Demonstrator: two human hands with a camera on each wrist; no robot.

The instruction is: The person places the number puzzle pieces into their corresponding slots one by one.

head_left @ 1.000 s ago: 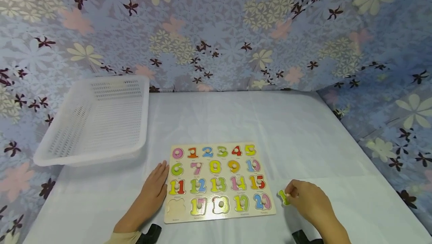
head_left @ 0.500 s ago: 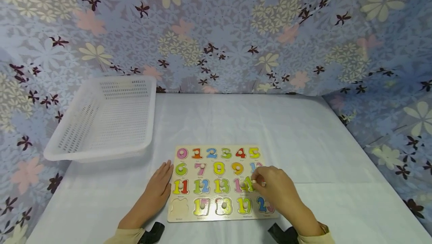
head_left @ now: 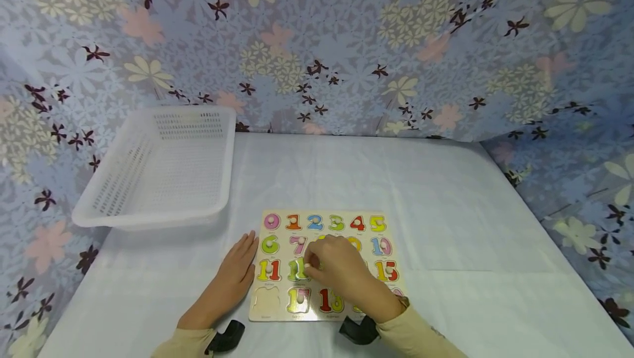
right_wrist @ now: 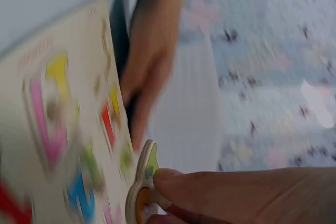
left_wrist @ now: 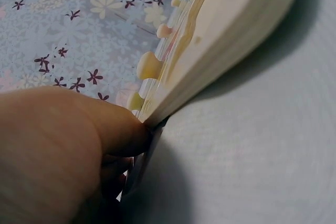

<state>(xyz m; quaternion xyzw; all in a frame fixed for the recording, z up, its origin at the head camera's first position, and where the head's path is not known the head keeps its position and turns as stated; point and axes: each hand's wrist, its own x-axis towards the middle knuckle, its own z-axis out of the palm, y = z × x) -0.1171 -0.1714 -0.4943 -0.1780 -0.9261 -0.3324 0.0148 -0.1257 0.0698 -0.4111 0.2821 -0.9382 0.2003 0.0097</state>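
A wooden number puzzle board (head_left: 284,253) lies flat on the table, its knobbed number pieces seated in rows. At its lower left is a bare recess (head_left: 266,302). My left hand (head_left: 234,275) rests along the board's left edge with fingers extended; in the left wrist view, the thumb touches that edge. Over the middle of the board, my right hand (head_left: 342,270) pinches a puzzle piece (right_wrist: 149,162) with a green part and an orange part, probably the number 16. In the right wrist view it stands tilted above the board, and my fingers hide part of it.
A white plastic basket (head_left: 153,219) with perforated sides stands at the back left. White cloth (head_left: 446,209) covers the table. Flowered fabric (head_left: 337,44) hangs behind it and along the sides.
My right hand has carried the puzzle piece leftward from the table right of the board to above its middle. My left hand has stayed at the left edge. The head view has shifted slightly.
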